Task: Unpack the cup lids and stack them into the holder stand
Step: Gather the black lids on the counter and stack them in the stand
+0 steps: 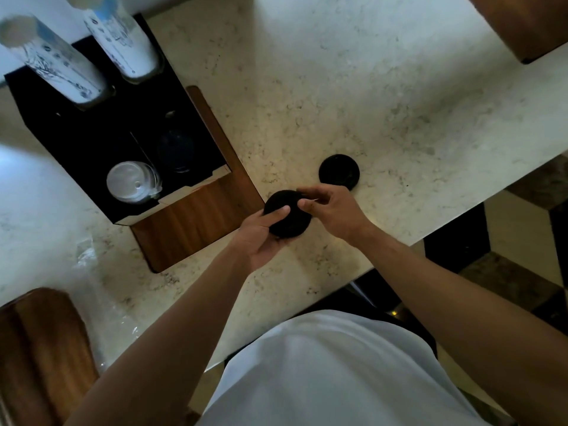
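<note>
From the head camera I see both forearms reaching out over the pale speckled counter [353, 87], bare to the elbow, meeting just above its near edge; my left hand [261, 238] lies palm up under a stack of black lids [284, 218], thumb curled over the top so the stack is gripped from below and above; my right hand [330, 210] comes in from the other side, fingers bent, thumb and forefinger pinching at the stack's right rim, where a thin glint of clear wrap seems to show, though I cannot tell for certain what it is; a second black lid pile [339, 172] sits on the counter just beyond the right hand, apart from it.

The black holder stand [92, 142] stands to the left, well apart from the held stack; its near left compartment holds clear lids [132, 186], the one beside it looks dark and I cannot tell its contents; two columns of paper cups [89, 47] rise from its far slots, printed in blue, the print too blurred to read; crumpled clear plastic [89, 259] lies on the counter at the left.
</note>
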Motion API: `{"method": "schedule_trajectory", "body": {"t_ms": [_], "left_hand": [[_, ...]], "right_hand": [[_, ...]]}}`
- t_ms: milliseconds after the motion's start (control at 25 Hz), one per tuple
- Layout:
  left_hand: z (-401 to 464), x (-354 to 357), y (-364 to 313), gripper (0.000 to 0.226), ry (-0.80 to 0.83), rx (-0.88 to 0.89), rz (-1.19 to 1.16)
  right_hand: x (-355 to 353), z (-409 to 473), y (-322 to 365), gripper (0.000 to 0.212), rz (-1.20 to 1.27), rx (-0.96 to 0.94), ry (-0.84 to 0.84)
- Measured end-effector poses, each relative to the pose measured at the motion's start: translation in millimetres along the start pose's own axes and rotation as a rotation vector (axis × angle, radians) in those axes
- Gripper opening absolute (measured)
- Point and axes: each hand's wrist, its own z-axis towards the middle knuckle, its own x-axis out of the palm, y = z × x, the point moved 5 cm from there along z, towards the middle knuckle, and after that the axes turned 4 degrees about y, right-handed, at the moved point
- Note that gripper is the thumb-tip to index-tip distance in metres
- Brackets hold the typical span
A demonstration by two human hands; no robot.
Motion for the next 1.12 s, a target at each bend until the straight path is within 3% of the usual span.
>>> {"method": "schedule_trajectory", "body": {"t_ms": [280, 480, 640, 800, 840, 920, 1000, 1120], "left_hand": [[2, 6, -1, 0.052, -0.02, 0.022, 0.051], [0, 7, 2, 0.041, -0.009, 0.013, 0.071], [-2, 10, 1, 0.046, -0.023, 0.012, 0.08], [-3, 9, 1, 0.037, -0.061, 0.007, 0.067], [-2, 8, 0, 0.035, -0.081, 0.008, 0.064], [-2, 4, -1, 0.032, -0.117, 0.007, 0.042], [-4, 1, -1, 0.03, -0.14, 0.003, 0.016], [-6, -3, -1, 0.037, -0.141, 0.003, -0.023]], "right_hand": [[-5, -3, -8, 0.028, 0.067, 0.066, -0.018], [-10, -3, -11, 0.031, 0.066, 0.084, -0.02], [-7, -2, -17, 0.031, 0.146, 0.093, -0.021], [-12, 8, -14, 0.025, 0.019, 0.058, 0.047], [-20, 12, -12, 0.023, -0.074, 0.029, -0.009], [-47, 22, -10, 0.017, -0.35, -0.003, -0.292], [-70, 24, -14, 0.02, -0.445, 0.078, -0.53], [-81, 32, -34, 0.045, -0.416, 0.303, -0.542]]}}
